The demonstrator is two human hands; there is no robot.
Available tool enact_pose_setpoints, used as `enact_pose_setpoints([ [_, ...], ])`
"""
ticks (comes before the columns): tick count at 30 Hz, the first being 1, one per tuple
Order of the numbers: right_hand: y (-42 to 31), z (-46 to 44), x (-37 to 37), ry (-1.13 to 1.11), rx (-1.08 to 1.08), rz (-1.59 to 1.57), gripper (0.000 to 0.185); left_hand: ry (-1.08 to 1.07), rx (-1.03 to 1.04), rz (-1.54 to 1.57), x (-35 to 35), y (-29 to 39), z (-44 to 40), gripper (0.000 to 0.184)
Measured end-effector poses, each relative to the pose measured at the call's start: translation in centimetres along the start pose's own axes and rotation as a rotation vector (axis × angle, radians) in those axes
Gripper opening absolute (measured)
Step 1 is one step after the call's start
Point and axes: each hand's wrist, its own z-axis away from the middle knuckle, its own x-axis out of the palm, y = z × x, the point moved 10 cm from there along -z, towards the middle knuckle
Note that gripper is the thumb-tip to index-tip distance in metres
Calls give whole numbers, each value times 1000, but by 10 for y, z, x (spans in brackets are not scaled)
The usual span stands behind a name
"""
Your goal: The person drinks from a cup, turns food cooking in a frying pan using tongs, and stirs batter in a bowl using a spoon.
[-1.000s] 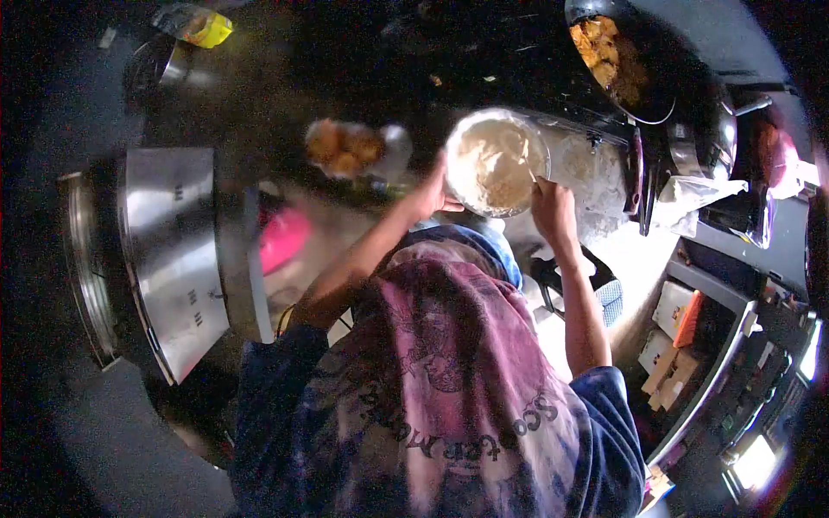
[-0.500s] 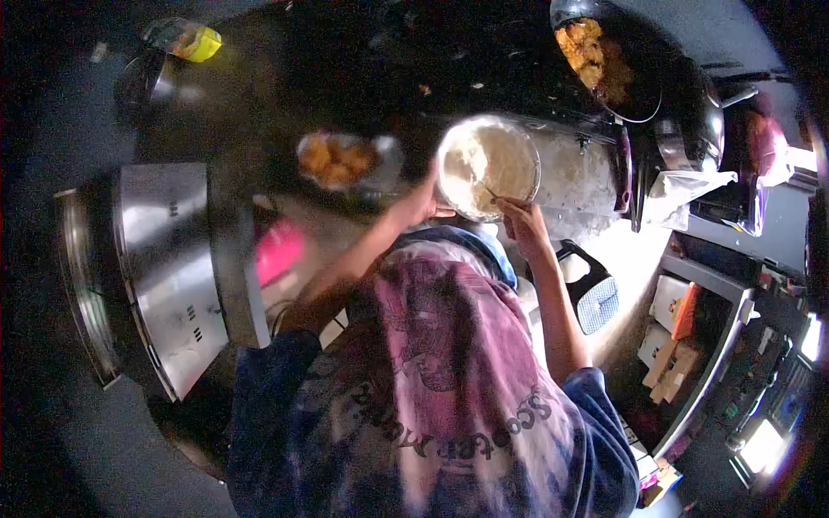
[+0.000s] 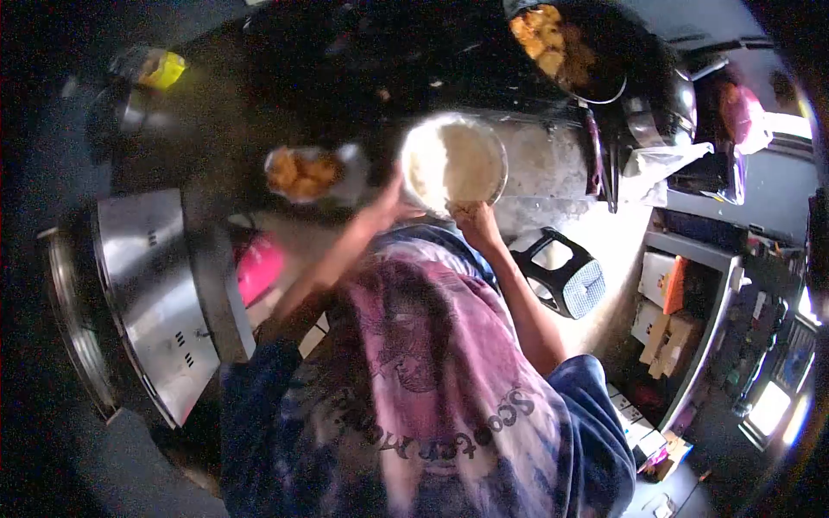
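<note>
A round bowl (image 3: 489,155) of pale, creamy mix is in front of my body, at the counter's near edge. Around its left side is my left hand (image 3: 393,205), blurred, gripping the bowl. My right hand (image 3: 473,221) is closed at the near rim, on a thin utensil that looks like a spoon; its lower end is hidden now. Left of the bowl, a plate (image 3: 352,177) holds browned fried pieces (image 3: 302,174).
A pan (image 3: 609,86) with browned food (image 3: 542,41) is at the back right, its handle pointing toward me. A dark pot (image 3: 673,108) stands beside it. Below right is a black step stool (image 3: 570,285); a pink object (image 3: 259,268) lies left of my left arm.
The view has shifted, so the bowl and surroundings appear further left. My right hand has moved closer to the near rim, and the utensil visible in the mix before is hidden.
</note>
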Motion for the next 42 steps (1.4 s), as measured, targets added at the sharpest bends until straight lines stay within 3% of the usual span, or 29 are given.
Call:
enact_pose_setpoints([
  [2,26,0,2,5,160,-264,23,34,-8,39,2,5,5,92],
  [4,-1,9,-16,41,56,-380,21,-6,-23,27,2,3,3,91],
  [6,10,25,-27,106,413,-577,20,21,-39,56,-3,-2,-2,91],
  [7,9,16,-36,169,269,-455,22,49,-59,76,-8,-6,-4,91],
  [8,-18,20,-63,343,-21,-183,19,48,-57,75,-10,-7,-5,91],
  [10,-41,18,-72,370,-22,231,21,15,7,55,-5,-2,-4,92],
  [14,4,4,-23,227,51,529,37,58,50,-4,-2,6,3,92],
  [17,12,0,-3,131,-93,425,32,82,-2,7,-4,4,8,89],
  [19,0,0,7,20,-282,126,25,47,-10,1,-9,-3,2,89],
  [20,-2,-2,3,27,-285,130,25,17,-16,-2,-11,-6,-3,88],
  [22,34,-5,13,-140,273,-532,17,76,-45,-8,-17,-8,-4,87],
  [24,33,-5,-3,-85,277,-668,13,52,-7,10,-19,-7,-4,87],
  [26,22,0,-27,-36,275,-592,17,41,-8,-73,-38,-24,-15,88],
  [27,25,0,-32,-37,273,-592,17,-8,181,-184,-48,-26,-30,89],
  [28,12,-4,-55,85,60,-319,21,-57,371,-296,-38,-10,-24,90],
  [29,-6,-3,-69,206,-151,-44,25,-57,374,-300,-37,-8,-24,90],
  [30,-5,-5,-67,209,-156,-48,25,-18,235,-195,-22,0,-11,91],
  [31,2,-9,-61,191,-73,191,28,21,99,-92,-13,2,-3,91],
  [32,10,-11,-56,175,13,428,30,21,104,-104,-9,6,0,91],
  [34,15,-13,-33,194,44,367,29,36,77,22,-10,5,4,90],
  [35,6,-7,-25,210,-95,349,27,126,34,3,-32,-8,-7,91],
  [38,-3,0,1,126,-455,319,21,72,94,-15,-33,-7,-9,95],
  [39,2,-7,3,-29,-280,133,24,81,29,32,-27,-6,-8,95],
  [42,16,-13,6,-227,-27,-115,24,131,19,-4,-24,-1,-2,93],
])
